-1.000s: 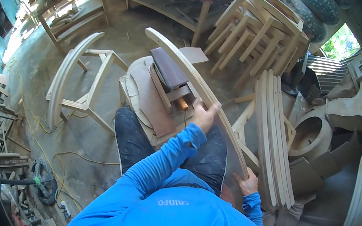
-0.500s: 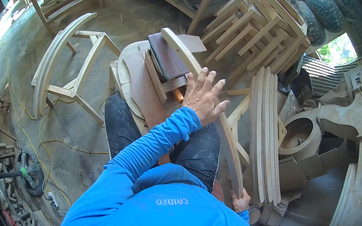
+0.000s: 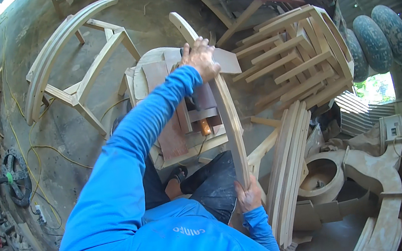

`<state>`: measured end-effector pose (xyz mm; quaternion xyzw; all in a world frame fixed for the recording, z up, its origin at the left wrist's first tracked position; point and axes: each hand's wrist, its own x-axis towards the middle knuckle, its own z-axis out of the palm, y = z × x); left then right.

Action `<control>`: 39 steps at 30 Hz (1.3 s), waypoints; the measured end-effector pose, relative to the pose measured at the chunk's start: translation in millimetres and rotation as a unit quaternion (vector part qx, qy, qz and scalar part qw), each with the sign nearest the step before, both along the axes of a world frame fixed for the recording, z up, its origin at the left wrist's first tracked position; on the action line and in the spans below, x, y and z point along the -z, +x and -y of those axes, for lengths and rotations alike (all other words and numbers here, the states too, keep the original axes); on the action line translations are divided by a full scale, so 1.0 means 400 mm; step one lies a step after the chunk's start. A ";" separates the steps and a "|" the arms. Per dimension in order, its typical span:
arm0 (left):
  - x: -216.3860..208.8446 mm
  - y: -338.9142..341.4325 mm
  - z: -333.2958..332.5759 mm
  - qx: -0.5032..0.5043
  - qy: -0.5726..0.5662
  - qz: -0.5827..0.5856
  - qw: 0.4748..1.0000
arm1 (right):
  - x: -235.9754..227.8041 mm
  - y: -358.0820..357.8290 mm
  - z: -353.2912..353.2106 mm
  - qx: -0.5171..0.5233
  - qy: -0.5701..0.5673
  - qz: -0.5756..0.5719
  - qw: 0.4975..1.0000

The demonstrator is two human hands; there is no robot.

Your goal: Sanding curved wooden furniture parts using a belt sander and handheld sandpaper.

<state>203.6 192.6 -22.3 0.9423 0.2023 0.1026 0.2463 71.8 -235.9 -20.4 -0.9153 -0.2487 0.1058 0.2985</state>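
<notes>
A long curved wooden slat (image 3: 229, 116) slants across in front of me, one end near my lap and the other rising past a machine with a flat brown belt (image 3: 204, 97). My left hand (image 3: 199, 60) is wrapped over the upper part of the slat, fingers curled across it. Lower down, my right hand (image 3: 250, 195) grips the near end. The belted machine resembles an upturned belt sander; my left arm and the slat partly hide it. Its orange handle (image 3: 205, 127) shows beside brown boards (image 3: 170, 135) on a low wooden stand.
More curved slats (image 3: 289, 169) lean together at my right. Beyond stands a stack of wooden frames (image 3: 299, 55). A chair-like frame (image 3: 75, 86) is at the left, near a yellow cord (image 3: 56, 153) on the floor. A round wooden housing (image 3: 318, 175) sits at the lower right.
My left hand has moved up and left along the slat, its spread fingers now curled over it. My right hand has risen, bringing the slat's near end up and left.
</notes>
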 end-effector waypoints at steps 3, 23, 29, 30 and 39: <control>0.037 0.086 -0.155 -0.016 -0.004 -0.016 1.000 | -0.035 0.059 -0.157 -0.015 -0.030 -0.011 0.999; 0.029 0.060 -0.059 -0.084 -0.045 -0.017 0.995 | -0.010 0.056 -0.043 -0.082 -0.028 0.049 0.995; -0.040 -0.144 0.275 -0.044 -0.008 0.003 0.999 | 0.095 -0.147 0.279 -0.031 -0.032 0.022 0.999; -0.049 -0.176 0.319 -0.034 -0.021 0.023 0.999 | 0.088 -0.180 0.325 -0.032 -0.040 0.028 0.998; -0.090 -0.335 0.577 -0.019 -0.029 0.087 0.996 | 0.087 -0.350 0.621 0.013 -0.021 0.003 1.000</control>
